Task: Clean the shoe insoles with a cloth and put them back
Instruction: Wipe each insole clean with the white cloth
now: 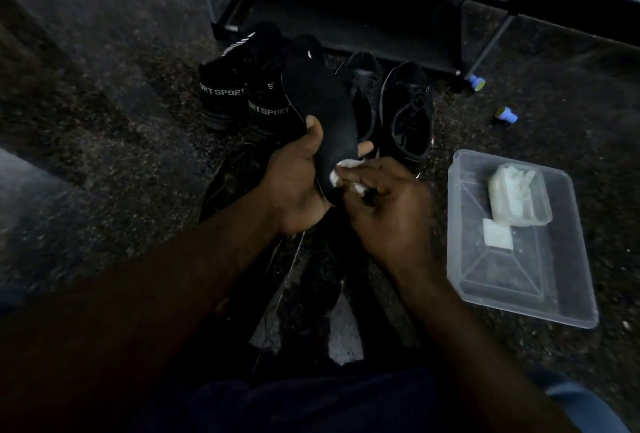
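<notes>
Fingers of the right hand (388,204) pinch the white cloth (341,173) on the near end of the insole (322,103). The left hand (298,179) grips that same end, thumb on top; the insole runs far from both, toward the shoes (408,110).

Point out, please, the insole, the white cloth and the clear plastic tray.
insole (322,103): head view, middle of its dark face.
white cloth (335,178): head view, visible patch against the insole.
clear plastic tray (505,280): head view, bare floor of it.
</notes>
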The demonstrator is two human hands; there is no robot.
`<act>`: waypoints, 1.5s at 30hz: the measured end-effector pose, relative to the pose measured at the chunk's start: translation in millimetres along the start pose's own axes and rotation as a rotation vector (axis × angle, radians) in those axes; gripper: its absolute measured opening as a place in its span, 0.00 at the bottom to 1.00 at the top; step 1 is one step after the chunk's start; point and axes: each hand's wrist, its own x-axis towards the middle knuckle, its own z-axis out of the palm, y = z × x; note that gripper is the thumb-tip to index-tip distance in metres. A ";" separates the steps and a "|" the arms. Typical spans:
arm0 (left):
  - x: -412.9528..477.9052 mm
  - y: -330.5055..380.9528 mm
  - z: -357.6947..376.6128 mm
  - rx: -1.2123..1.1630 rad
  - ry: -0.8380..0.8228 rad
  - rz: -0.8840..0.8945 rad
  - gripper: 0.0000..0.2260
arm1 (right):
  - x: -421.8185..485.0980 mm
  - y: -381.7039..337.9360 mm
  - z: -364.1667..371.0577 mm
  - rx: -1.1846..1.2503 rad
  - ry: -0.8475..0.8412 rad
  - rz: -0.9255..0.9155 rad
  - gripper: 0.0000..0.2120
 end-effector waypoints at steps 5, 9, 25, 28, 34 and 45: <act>-4.0 0.1 4.8 0.003 0.001 0.000 0.32 | 4.3 10.1 -0.9 -0.088 0.030 -0.018 0.10; -7.6 -4.2 5.3 0.010 -0.011 -0.015 0.31 | 3.3 13.5 -2.0 -0.091 0.100 0.047 0.09; -6.7 -8.4 6.1 -0.016 0.100 0.020 0.25 | 2.7 6.1 1.8 -0.136 0.049 0.027 0.10; -5.0 -10.0 6.8 -0.046 0.125 0.087 0.21 | 1.2 3.9 1.9 -0.136 0.068 0.049 0.10; -2.0 -10.7 2.3 0.004 0.147 0.157 0.17 | 0.5 1.5 6.1 -0.132 0.042 0.060 0.12; -7.1 -11.0 10.4 0.011 0.138 0.102 0.18 | 2.1 5.5 4.2 -0.118 0.085 0.064 0.11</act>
